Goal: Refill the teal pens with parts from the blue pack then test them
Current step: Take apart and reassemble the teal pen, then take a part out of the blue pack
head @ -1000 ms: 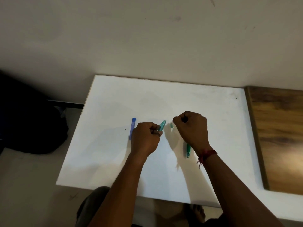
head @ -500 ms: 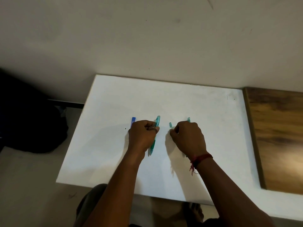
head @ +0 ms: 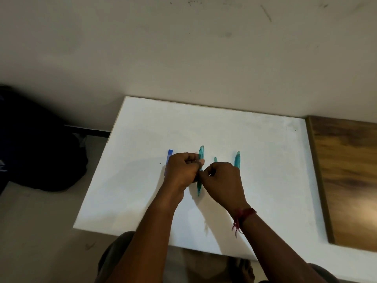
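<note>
Thread of red (head: pixel 242 215) dangles at the right wrist, nearest the person; it looks harmless unless it drags over a loose part. Next out is the near tip of the teal pen (head: pixel 199 187), low over the white table (head: pixel 142 201); I cannot tell whether it touches.

Just beyond, the right hand (head: pixel 223 182) curls its fingers into a narrow pinch at the barrel's middle. The left hand (head: pixel 182 170) wraps the upper barrel with its thumb pressed on it. Exactly what lies under the fingertips is hidden.

If the halves are being twisted apart, I judge that a spring or the old refill could jump out and roll off the near edge, because both hands crowd one short stretch of barrel.

Farther out, a small teal piece (head: pixel 215 159) lies loose just beyond the right knuckles, where a careless sweep would flick it away. The second pen (head: pixel 237 160) lies to its right, partly behind that hand, and could be nudged the same way.

The blue pack (head: pixel 169 156) lies far left, half hidden behind the left hand, so reaching it means letting go.
</note>
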